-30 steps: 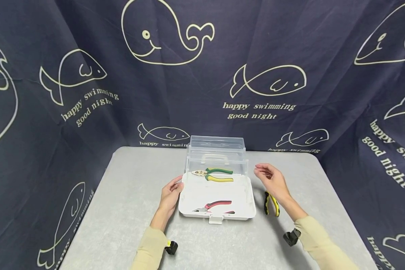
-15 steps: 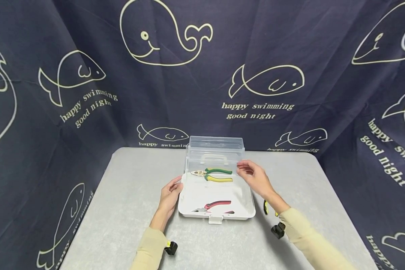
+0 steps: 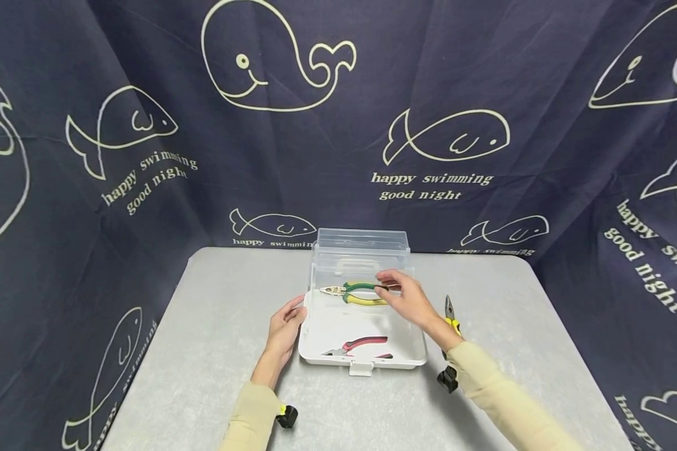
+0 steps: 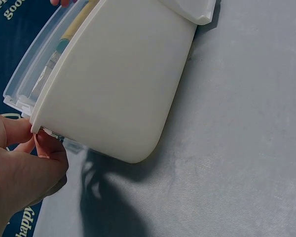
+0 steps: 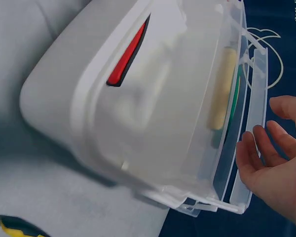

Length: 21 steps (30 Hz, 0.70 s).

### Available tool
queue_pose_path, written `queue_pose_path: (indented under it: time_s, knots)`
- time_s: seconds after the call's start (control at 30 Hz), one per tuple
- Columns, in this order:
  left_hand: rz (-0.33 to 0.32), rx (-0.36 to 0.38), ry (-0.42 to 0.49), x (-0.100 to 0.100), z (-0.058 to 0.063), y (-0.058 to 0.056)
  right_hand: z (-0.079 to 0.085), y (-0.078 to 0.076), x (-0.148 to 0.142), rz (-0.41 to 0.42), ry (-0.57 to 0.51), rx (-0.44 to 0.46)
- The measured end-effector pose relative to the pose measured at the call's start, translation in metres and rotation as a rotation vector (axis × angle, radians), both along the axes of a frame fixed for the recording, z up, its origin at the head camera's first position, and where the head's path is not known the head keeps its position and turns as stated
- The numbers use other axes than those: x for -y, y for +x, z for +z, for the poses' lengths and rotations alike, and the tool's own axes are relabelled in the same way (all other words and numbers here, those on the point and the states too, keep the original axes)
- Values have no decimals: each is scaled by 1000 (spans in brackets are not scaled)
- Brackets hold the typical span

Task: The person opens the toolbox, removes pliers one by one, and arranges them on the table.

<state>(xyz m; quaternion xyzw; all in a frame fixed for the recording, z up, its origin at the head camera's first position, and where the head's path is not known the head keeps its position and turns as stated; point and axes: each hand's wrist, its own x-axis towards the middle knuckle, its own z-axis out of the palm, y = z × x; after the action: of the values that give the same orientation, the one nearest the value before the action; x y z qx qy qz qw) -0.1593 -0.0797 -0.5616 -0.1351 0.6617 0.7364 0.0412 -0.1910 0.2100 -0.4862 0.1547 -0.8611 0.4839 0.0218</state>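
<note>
A white toolbox (image 3: 333, 322) with a clear lid and tray section (image 3: 363, 241) stands open on the table. My left hand (image 3: 284, 329) pinches its left rim near the back corner, thumb above and fingers below, as the left wrist view shows. Pliers with green and yellow handles (image 3: 354, 300) lie in the clear section at the back. Over their handle ends is my right hand (image 3: 410, 304); in the right wrist view its fingers (image 5: 271, 148) are loosely bent, the thumb apart, with nothing held. Red-and-black-handled pliers (image 3: 363, 341) lie inside the box near the front wall.
Long-nose pliers with yellow and black handles (image 3: 449, 308) lie on the grey table (image 3: 220, 351) right of the box, partly hidden by the right forearm. A white latch (image 3: 361, 368) juts from the box front. Dark fabric with fish drawings (image 3: 316, 156) hangs behind the table.
My right hand has moved left from beside the box to above the green-and-yellow pliers' handles. The tip of the long-nose pliers has come into sight. My left hand keeps its hold on the rim.
</note>
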Motion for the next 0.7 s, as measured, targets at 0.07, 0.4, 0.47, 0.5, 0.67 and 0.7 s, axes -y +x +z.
queue_pose_path:
  time_s: [0.07, 0.4, 0.47, 0.5, 0.67, 0.7]
  knots:
    - [5, -2, 7, 0, 0, 0, 0, -2, 4, 17, 26, -18]
    - [7, -16, 41, -3, -3, -2, -5, -9, 23, 76, 170, -69]
    - [8, -20, 42, -3, -3, -2, -6, -10, 26, 85, 198, -70]
    - [10, -16, 47, -3, -3, -2, -7, -10, 27, 90, 206, -68]
    - [4, -7, 50, -1, -2, -1, -10, -13, 34, 129, 251, -71]
    - [2, -6, 49, -1, -2, -1, -10, -14, 35, 136, 258, -70]
